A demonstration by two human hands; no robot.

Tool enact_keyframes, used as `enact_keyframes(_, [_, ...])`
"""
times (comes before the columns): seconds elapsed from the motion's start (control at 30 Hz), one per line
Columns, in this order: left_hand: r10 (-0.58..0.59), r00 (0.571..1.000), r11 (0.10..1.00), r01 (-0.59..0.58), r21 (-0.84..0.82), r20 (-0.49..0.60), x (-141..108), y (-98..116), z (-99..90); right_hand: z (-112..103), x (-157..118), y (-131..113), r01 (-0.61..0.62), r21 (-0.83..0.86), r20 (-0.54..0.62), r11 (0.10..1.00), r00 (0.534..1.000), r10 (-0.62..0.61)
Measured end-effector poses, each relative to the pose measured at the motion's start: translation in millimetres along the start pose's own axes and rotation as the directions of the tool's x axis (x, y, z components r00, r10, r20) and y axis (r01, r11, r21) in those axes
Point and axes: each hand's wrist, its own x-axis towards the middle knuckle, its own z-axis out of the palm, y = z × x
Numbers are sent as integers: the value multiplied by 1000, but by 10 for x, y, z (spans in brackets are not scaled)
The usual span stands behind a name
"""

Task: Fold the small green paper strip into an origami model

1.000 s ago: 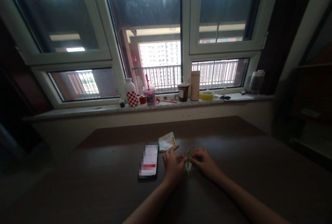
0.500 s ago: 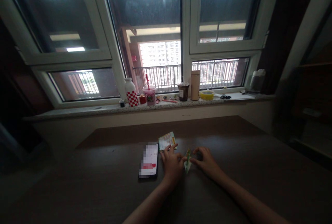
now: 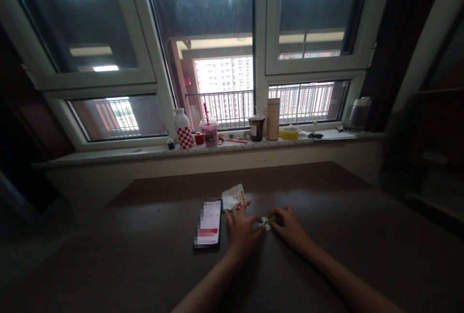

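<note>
A small folded piece of green and white paper (image 3: 266, 223) is between my two hands above the brown table (image 3: 145, 274). My left hand (image 3: 242, 228) pinches its left side with thumb and index finger, the other fingers spread toward a printed packet. On the right side, my right hand (image 3: 288, 226) pinches the paper between thumb and fingertips. The flat printed packet (image 3: 232, 197) lies just beyond my left hand. A phone (image 3: 209, 224) with a lit, partly blurred screen rests left of my left hand.
Along the windowsill (image 3: 145, 154) stand a red-and-white checkered bottle (image 3: 183, 129), a pink drink cup (image 3: 209, 134), a dark drink cup (image 3: 256, 128), a tan flask (image 3: 273, 119), yellow tape (image 3: 289, 133) and black scissors (image 3: 315, 135). Windows rise behind.
The paper has turned from upright and pointed to a smaller, flatter shape between my fingertips. Both hands have closed on it, my left thumb shifting right.
</note>
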Motion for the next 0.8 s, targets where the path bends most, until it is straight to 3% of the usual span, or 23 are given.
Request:
enact_keyframes(0.23, [-23,999,999,21,41,44,2,4,-18,-31,16,22,42,-90,-31,995,999,-45])
enact_keyframes(0.53, [-22,999,999,20,29,43,4,-19,-11,-66,15,-28,138,-51,41,989,990,-136])
enact_keyframes(0.8, [12,997,999,-16,48,82,16,-8,-22,-185,78,66,177,-43,165,983,972,-167])
